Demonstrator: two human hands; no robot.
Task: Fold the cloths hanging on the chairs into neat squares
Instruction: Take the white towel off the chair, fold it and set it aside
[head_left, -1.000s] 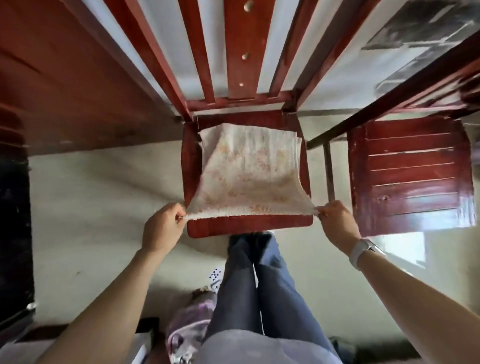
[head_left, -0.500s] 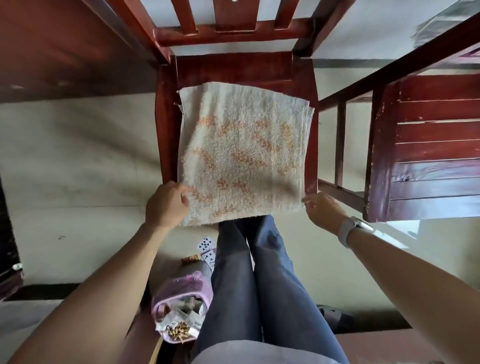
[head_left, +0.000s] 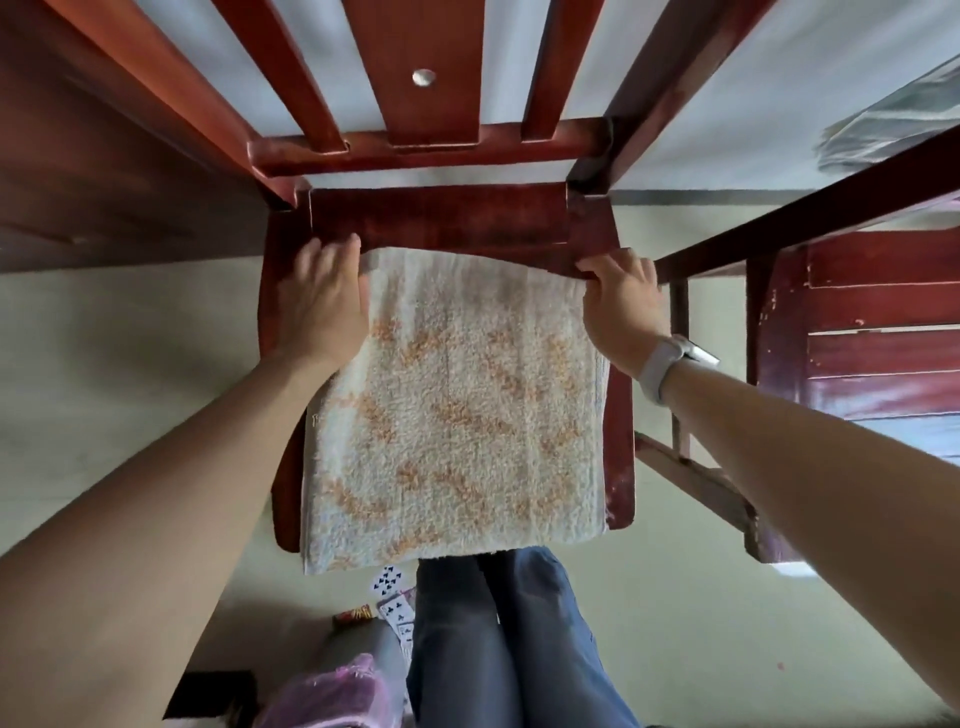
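A cream terry cloth (head_left: 457, 410) with a faded orange pattern lies folded on the seat of a red wooden chair (head_left: 441, 218). Its near edge hangs slightly over the seat's front. My left hand (head_left: 319, 301) lies on the cloth's far left corner, fingers fairly straight, pointing at the chair back. My right hand (head_left: 621, 299) holds the far right corner, fingers curled over the folded edge. A white watch is on that wrist.
A second red slatted chair (head_left: 878, 332) stands to the right, its leg rail (head_left: 696, 473) close to my right forearm. Playing cards (head_left: 387, 579) and a pink bag (head_left: 327, 696) lie on the floor beside my legs. A dark wooden panel (head_left: 104, 156) is at left.
Both hands carried the cloth's near edge from the seat's front up to its far edge, laying a fold over. The camera moved closer to the seat.
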